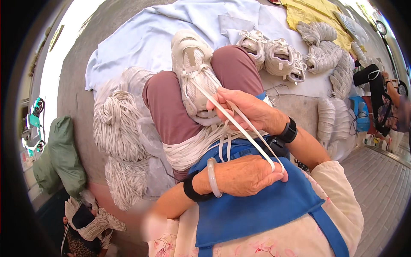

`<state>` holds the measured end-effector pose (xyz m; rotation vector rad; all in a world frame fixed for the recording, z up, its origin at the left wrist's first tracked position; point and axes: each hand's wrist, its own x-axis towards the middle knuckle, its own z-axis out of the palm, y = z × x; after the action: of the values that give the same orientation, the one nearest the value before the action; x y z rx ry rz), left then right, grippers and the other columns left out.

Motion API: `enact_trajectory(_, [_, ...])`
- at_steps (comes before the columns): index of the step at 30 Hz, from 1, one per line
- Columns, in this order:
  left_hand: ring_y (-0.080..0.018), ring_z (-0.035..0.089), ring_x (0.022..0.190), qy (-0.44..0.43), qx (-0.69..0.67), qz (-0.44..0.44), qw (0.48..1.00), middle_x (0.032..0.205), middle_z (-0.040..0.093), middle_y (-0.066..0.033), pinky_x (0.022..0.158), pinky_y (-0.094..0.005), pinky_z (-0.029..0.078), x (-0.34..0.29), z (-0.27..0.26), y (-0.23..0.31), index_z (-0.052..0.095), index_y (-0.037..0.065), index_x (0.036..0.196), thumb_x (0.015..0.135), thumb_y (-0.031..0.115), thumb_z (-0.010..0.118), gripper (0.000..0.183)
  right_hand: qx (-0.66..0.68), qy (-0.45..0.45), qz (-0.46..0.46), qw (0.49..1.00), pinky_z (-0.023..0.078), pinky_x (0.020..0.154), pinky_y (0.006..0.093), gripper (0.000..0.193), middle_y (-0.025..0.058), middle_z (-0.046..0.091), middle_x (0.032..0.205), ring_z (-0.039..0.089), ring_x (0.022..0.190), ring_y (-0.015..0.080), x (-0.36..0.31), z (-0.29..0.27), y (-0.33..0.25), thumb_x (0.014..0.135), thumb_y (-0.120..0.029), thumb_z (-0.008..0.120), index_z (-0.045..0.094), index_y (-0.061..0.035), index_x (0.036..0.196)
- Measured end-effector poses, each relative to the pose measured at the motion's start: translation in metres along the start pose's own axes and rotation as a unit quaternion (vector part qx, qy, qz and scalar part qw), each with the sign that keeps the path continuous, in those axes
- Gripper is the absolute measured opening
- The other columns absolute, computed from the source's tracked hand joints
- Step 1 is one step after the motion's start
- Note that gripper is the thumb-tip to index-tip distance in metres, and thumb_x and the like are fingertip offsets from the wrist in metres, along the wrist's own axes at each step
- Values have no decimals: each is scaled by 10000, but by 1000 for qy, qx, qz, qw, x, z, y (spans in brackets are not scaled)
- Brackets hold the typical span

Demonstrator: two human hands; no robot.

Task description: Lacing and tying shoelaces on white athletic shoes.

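Note:
A beige mesh sneaker (195, 73) is held between my knees, toe down toward me or away I cannot tell. A pale flat shoelace (252, 143) runs from its front lacing back to my hands in two taut strands. My left hand (246, 174), with a pale bangle and black wristband, is closed on the far loop of that lace, near my blue apron (257, 210). Nearer the shoe, my right hand (250, 112), wearing a black watch, pinches the strands between thumb and fingers. A bunch of loose laces (188, 150) lies across my lap.
Big bundles of laces (117, 128) lie at my left, beside green sacks (64, 156). Several laced sneakers (280, 55) rest on a pale cloth (141, 40) ahead. Rows of nested grey shoe pieces (325, 55) stand at right. Other people sit at far right and lower left.

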<state>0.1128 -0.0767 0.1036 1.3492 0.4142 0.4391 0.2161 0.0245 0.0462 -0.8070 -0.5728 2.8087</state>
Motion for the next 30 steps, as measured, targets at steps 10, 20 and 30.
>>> enact_trajectory(10, [-234, 658, 910, 199, -100, -139, 965, 1027, 664, -163, 832, -350, 521, -76, -68, -26, 581, -58, 1166, 1020, 320, 418, 437, -375, -62, -49, 924, 375, 498, 236, 278, -33, 513, 643, 447, 552, 66, -50, -16, -15, 989, -288, 513, 595, -66, 844])
enact_trajectory(20, [-114, 608, 615, 401, -454, 30, 795, 677, 584, -27, 723, -323, 584, -34, -90, -65, 537, -47, 1152, 1022, 325, 445, 405, -689, -120, -199, 687, 440, 608, 458, 259, 204, 581, 737, 554, 667, 393, 4, 10, 24, 1003, -270, 466, 545, -25, 973])
enact_trajectory(30, [-19, 362, 444, 568, -58, -108, 814, 565, 419, 55, 457, -201, 415, -38, -67, -37, 559, -16, 1203, 990, 265, 530, 354, -638, 162, -161, 735, 455, 596, 417, 292, 193, 600, 674, 603, 643, 343, -24, 2, -16, 947, -270, 539, 592, 12, 888])
